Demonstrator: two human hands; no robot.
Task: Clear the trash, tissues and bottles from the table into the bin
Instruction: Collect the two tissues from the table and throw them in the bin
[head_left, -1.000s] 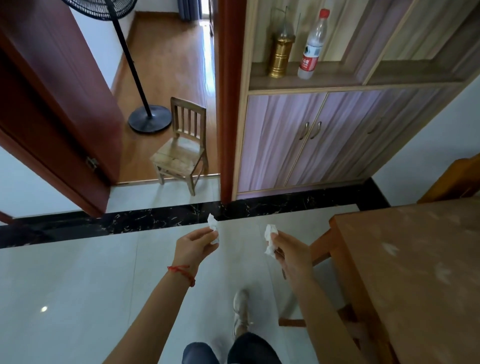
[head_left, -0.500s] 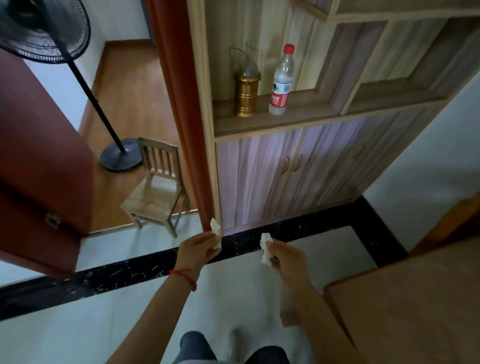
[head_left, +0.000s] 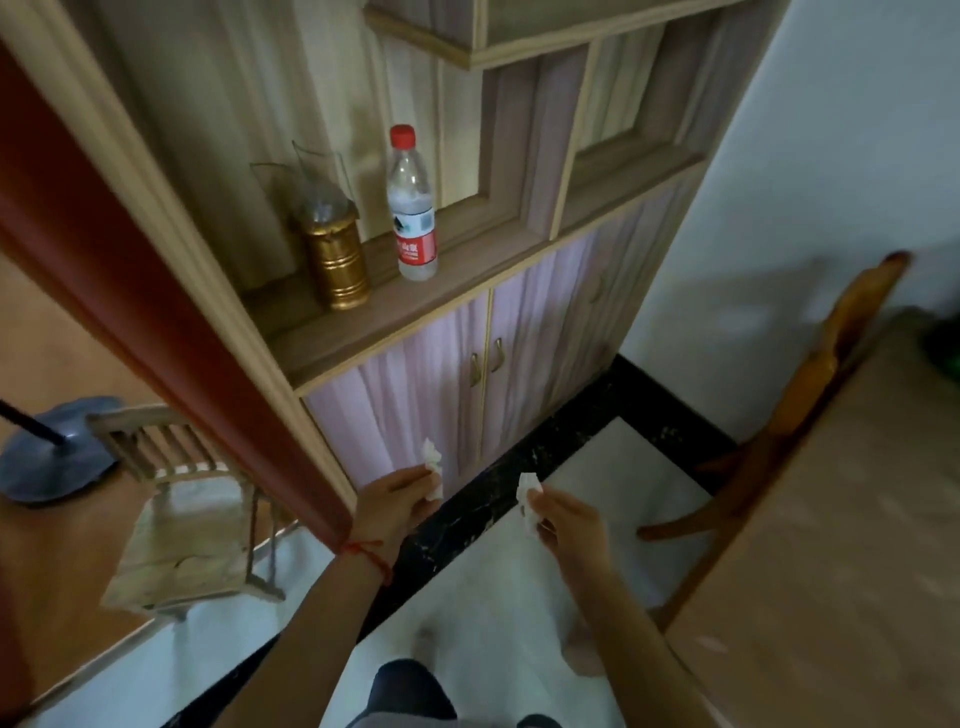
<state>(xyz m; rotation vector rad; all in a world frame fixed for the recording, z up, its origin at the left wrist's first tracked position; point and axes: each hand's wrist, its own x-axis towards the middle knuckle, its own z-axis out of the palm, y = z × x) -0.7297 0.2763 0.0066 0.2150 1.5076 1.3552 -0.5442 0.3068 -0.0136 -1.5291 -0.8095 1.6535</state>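
My left hand (head_left: 397, 499) pinches a crumpled white tissue (head_left: 432, 460) that sticks up above the fingers. My right hand (head_left: 566, 522) grips a second white tissue (head_left: 528, 491). Both hands are held out in front of me over the floor, close together, in front of the cabinet doors. The wooden table (head_left: 831, 545) lies at the right edge, with something dark green (head_left: 943, 353) blurred at its far end. No bin is in view.
A wooden cabinet (head_left: 467, 374) stands ahead; its shelf holds a clear bottle with a red cap (head_left: 413, 208) and a gold container (head_left: 335, 260). A red door frame (head_left: 156, 332) runs down the left. A small wooden chair (head_left: 182, 519) and fan base (head_left: 52, 452) are left; a chair (head_left: 810, 384) stands by the table.
The view has swung right and closer to the cabinet; the doorway and small chair slid left. Both hands still hold their tissues in the same pose.
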